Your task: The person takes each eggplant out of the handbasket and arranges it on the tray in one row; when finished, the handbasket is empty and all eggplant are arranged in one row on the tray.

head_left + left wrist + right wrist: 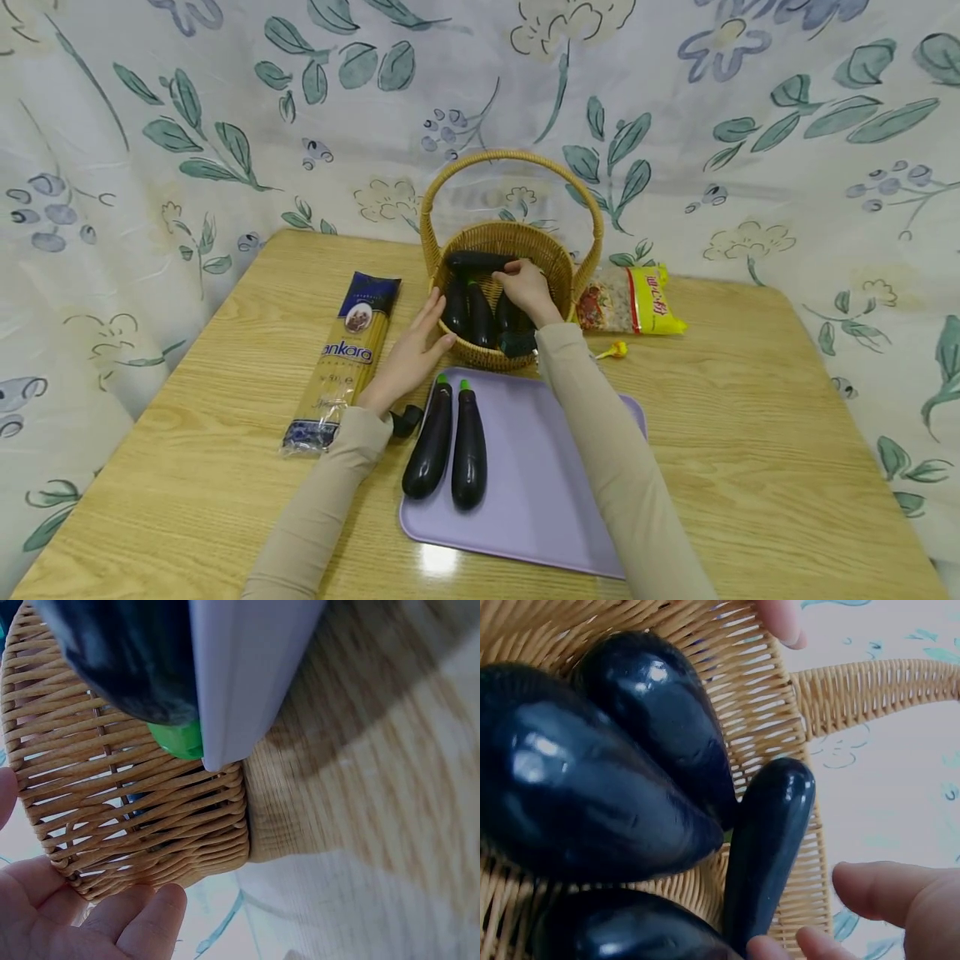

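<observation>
Over at the far left, a pasta packet (348, 358) is lying lengthwise on the tabletop (765, 433). Just right of it, the left hand (408, 354) is resting against the near-left rim of the wicker basket (558, 250), fingers spread and relaxed, touching the weave rather than clutching anything. Nearer the person, two eggplants (430, 446) are lying side by side on the lilac tray (547, 467), green ends pointing towards the basket and just beside the left wrist.

Now inside the basket: one eggplant (472, 262) is stretching across the back, while more eggplants (480, 317) are lying in front of it. And here is the right hand (528, 292), poised over the basket with its fingertips right at the back eggplant's right end! Its fingers are standing apart, loosely bent, and nothing is sitting clasped between them; actual contact is hard to tell.

Further right, a yellow lollipop (618, 350) and a yellow-ended bag (615, 300) are lying beside the basket.
</observation>
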Demonstrator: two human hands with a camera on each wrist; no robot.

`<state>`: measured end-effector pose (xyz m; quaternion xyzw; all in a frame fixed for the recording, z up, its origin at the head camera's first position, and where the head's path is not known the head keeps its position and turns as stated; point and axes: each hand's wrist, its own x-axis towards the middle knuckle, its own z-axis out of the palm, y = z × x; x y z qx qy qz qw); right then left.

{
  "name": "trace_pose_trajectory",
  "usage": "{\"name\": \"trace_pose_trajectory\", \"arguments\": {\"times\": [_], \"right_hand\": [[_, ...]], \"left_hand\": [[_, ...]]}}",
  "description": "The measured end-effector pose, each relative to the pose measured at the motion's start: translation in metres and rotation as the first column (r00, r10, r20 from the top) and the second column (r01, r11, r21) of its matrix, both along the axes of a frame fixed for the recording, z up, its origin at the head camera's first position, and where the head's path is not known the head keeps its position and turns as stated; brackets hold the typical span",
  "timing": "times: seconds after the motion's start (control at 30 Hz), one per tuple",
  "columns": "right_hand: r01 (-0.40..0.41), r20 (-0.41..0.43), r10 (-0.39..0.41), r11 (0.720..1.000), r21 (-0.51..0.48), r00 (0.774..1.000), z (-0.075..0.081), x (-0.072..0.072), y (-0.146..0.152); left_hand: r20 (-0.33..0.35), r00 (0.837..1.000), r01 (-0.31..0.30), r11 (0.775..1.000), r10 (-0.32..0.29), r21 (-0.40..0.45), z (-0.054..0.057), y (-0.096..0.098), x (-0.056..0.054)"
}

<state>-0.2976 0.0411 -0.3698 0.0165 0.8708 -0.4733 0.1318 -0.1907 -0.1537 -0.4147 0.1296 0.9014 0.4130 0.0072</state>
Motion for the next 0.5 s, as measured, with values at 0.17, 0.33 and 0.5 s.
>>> {"name": "trace_pose_trajectory", "arguments": {"times": [0.17,0.33,0.5], "right_hand": [[-0.016,0.012,0.016,0.998,0.053,1.0,-0.001,-0.0007,-0.001],[-0.015,0.004,0.015,0.996,0.085,1.0,-0.0008,-0.0006,-0.0015],[-0.021,0.016,0.02,0.995,0.094,1.0,0.001,-0.0008,-0.0025]], "left_hand": [[-0.009,1.0,0.002,1.0,-0.002,0.0,-0.0006,0.0009,-0.0005],[-0.006,1.0,0.003,1.0,-0.003,0.001,0.0003,0.0006,0.0002],[-0.003,1.0,0.002,1.0,-0.002,-0.003,0.0001,0.0008,-0.0001]]}}
